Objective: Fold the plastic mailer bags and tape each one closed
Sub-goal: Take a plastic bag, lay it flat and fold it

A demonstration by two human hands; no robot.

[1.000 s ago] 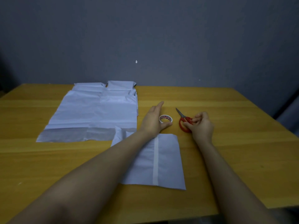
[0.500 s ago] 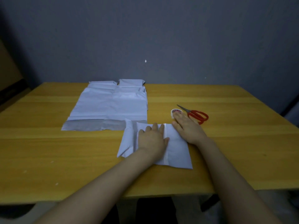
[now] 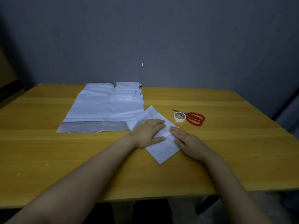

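Worktop (image 3: 64, 159): yellow wood, near edge at the bottom of the view, two bare forearms reaching in over it.

Left hand (image 3: 148, 132): palm down on the folded mailer bag (image 3: 161, 152); fingers (image 3: 159, 122) straight and close together, pressing flat, gripping nothing.

Right hand (image 3: 186, 141): palm down on the bag's right edge; fingers (image 3: 174, 130) straight, tips just short of the left hand, holding nothing.

Folded mailer bag: white, lying skewed just right of the worktop's middle, under both hands. A pale tape strip (image 3: 165, 135) shows across it between the hands.

Tape roll (image 3: 179, 117): white, lying flat, just beyond and to the right of the folded bag.

Scissors (image 3: 194, 118): red handles, touching the roll's right side, blades pointing left behind it.

Unfolded mailer bags (image 3: 106, 107): white, spread flat left of centre; grey flap (image 3: 92, 127) along the near edge. The folded bag's far corner overlaps their right side.

Small folded bags (image 3: 127, 85): at the worktop's far edge, beyond the flat ones.

Wall (image 3: 145, 38): grey, with one white speck (image 3: 142, 64).
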